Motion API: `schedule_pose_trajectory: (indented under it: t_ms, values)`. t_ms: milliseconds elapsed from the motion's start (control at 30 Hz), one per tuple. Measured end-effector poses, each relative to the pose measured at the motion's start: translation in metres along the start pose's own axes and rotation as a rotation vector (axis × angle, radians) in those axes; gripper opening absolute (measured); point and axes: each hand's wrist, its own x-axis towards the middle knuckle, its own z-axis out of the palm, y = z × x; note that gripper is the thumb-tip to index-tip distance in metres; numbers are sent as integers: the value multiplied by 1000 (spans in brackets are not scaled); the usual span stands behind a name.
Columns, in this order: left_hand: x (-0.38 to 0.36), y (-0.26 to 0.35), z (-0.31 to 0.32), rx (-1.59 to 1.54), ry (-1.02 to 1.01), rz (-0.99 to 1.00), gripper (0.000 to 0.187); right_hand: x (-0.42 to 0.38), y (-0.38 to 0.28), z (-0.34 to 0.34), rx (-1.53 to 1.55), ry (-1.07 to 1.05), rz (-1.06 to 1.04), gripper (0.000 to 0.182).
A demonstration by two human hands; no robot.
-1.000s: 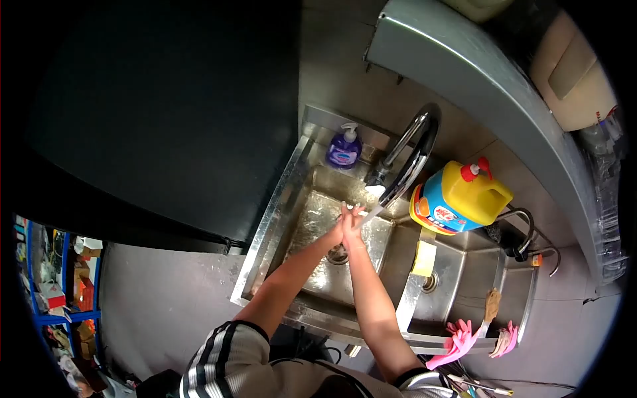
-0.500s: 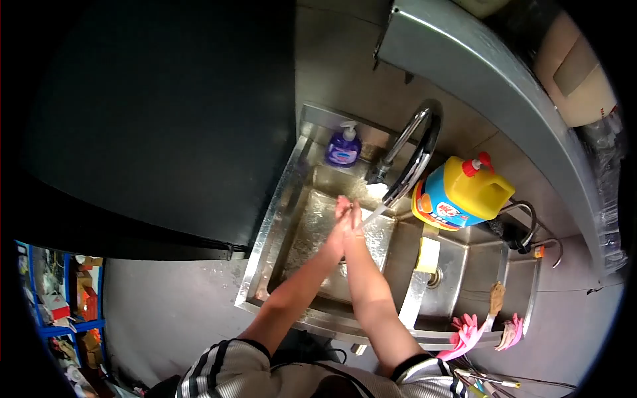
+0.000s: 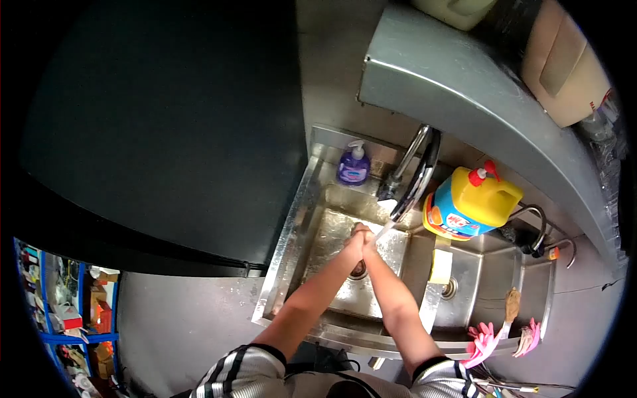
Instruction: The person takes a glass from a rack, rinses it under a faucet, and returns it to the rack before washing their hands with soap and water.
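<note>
My left hand [image 3: 354, 245] and my right hand [image 3: 366, 239] are clasped together above the left basin of a metal sink [image 3: 323, 282], fingers closed around each other. A stream of water [image 3: 385, 230] runs from the curved chrome faucet [image 3: 419, 182] and meets my hands on their right side. Just below them a drain [image 3: 359, 270] shows in the wet basin floor. A purple pump bottle of soap [image 3: 353, 166] stands on the sink's back ledge. How the individual fingers interlock is too small to make out.
To the right stand a large yellow jug [image 3: 474, 202] with a red cap and a yellow-and-white sponge [image 3: 440, 266] on the divider. Pink gloves [image 3: 483, 341] and a brush [image 3: 511, 306] lie at the right basin's front edge. A dark panel [image 3: 166, 132] borders the left; a metal shelf [image 3: 458, 86] overhangs.
My hands have gone from lying pressed together with fingers extended to being clasped. The view has shifted, so the sink appears lower and further right. Water still runs.
</note>
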Motion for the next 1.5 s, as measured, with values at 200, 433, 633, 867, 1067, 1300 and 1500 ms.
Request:
schedule_pose_trajectory:
  t_ms: [200,433,633,867,1067,1300,1500]
  values:
    - [3,-32,-31,62,-16,562,26,-10,26,23,635,-4,-182,14]
    - [33,-92,-115,-775,-190,191,45,-49,-18,-69,1622,-57,561,13]
    - [-12,-53,-46,-693,53,174,36,-42,-28,-45,2384,-7,565,15]
    - [-34,-41,-37,-632,-392,174,25,-52,-41,-123,1307,-188,457,44]
    - [-36,-36,-15,-599,-96,247,26,-55,-41,-99,1649,74,390,34]
    - [-3,-65,-57,-362,-5,310,33,-59,-32,-94,1679,159,264,16]
    - [-6,-57,-56,-472,-242,301,28,-62,-30,-112,1301,167,306,24]
